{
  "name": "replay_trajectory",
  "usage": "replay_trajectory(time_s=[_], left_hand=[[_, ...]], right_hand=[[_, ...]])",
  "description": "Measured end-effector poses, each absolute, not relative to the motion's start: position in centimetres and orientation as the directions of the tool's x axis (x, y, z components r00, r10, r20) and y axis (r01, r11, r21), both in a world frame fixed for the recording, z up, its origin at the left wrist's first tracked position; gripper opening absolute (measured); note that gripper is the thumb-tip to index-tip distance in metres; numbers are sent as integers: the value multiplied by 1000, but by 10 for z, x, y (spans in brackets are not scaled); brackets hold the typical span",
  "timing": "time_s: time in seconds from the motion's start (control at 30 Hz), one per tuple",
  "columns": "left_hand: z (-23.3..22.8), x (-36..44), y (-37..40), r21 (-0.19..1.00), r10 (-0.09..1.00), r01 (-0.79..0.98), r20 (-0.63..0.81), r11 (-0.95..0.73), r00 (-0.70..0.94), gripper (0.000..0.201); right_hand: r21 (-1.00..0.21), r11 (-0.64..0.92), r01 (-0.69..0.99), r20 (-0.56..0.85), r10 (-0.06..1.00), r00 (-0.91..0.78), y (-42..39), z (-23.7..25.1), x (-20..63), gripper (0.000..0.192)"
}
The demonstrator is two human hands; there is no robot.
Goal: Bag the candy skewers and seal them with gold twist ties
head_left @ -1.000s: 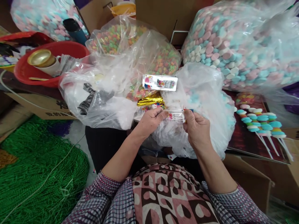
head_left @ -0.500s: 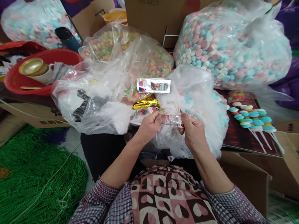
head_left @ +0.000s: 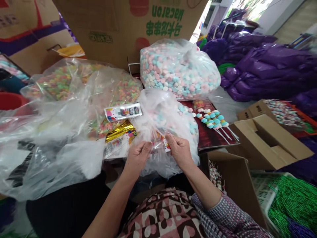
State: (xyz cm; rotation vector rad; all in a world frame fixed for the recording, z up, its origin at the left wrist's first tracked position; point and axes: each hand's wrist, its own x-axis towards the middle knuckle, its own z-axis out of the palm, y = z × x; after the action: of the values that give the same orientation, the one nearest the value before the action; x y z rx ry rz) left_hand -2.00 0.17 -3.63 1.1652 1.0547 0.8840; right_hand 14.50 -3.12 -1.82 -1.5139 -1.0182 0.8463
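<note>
Both hands meet over the lap: the left hand (head_left: pixel 137 155) and right hand (head_left: pixel 179 150) each pinch an end of a small clear printed sleeve (head_left: pixel 159 145), fingers closed on it, holding it just in front of a thin plastic bag of pale blue and white candies (head_left: pixel 165 115). Finished candy skewers (head_left: pixel 213 119) lie to the right on a dark red board (head_left: pixel 210 140), near an open cardboard box (head_left: pixel 267 142). A gold twist-tie bundle (head_left: pixel 120 130) and a flat pack of printed sleeves (head_left: pixel 123 112) rest just beyond the left hand. To open the sleeve cleanly, I would rub the 2 film layers apart at the mouth with thumb and forefinger — lightly, since the film looks flimsy — keeping it taut between the hands.
</note>
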Motion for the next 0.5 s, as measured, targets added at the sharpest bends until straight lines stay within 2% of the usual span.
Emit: replay_trajectory(time_s=[0.07, 0.13, 0.23, 0.33, 0.37, 0.4, 0.47, 0.5], left_hand=[[-32, -12, 1, 986, 922, 82, -166, 146, 351, 32], [-29, -5, 1, 986, 916, 103, -157, 128, 369, 32], [-26, 1, 4, 980, 948, -40, -178, 195, 264, 40], [-26, 0, 9, 950, 972, -230, -181, 212, 152, 42], [-26, -1, 11, 942, 976, -265, -174, 203, 131, 41], [-26, -2, 12, 937, 978, -289, -170, 198, 118, 40], [-26, -4, 13, 925, 977, -319, -180, 208, 115, 39], [-27, -5, 13, 916, 974, -335, -191, 222, 123, 39]], right_hand=[[-984, -64, 166, 6, 920, 391, -35, -15, 154, 61], [-979, -62, 195, 12, 934, 358, -40, -11, 165, 60], [-957, -52, 285, 53, 935, 351, -47, -8, 196, 49], [-910, -106, 401, 140, 832, 537, -52, -11, 248, 42], [-856, -157, 492, 194, 786, 587, -52, -14, 268, 40], [-754, -247, 609, 228, 770, 595, -53, -16, 288, 36], [-440, -452, 776, 252, 767, 590, -53, -23, 321, 30], [-293, -528, 797, 213, 777, 592, -54, -27, 333, 31]])
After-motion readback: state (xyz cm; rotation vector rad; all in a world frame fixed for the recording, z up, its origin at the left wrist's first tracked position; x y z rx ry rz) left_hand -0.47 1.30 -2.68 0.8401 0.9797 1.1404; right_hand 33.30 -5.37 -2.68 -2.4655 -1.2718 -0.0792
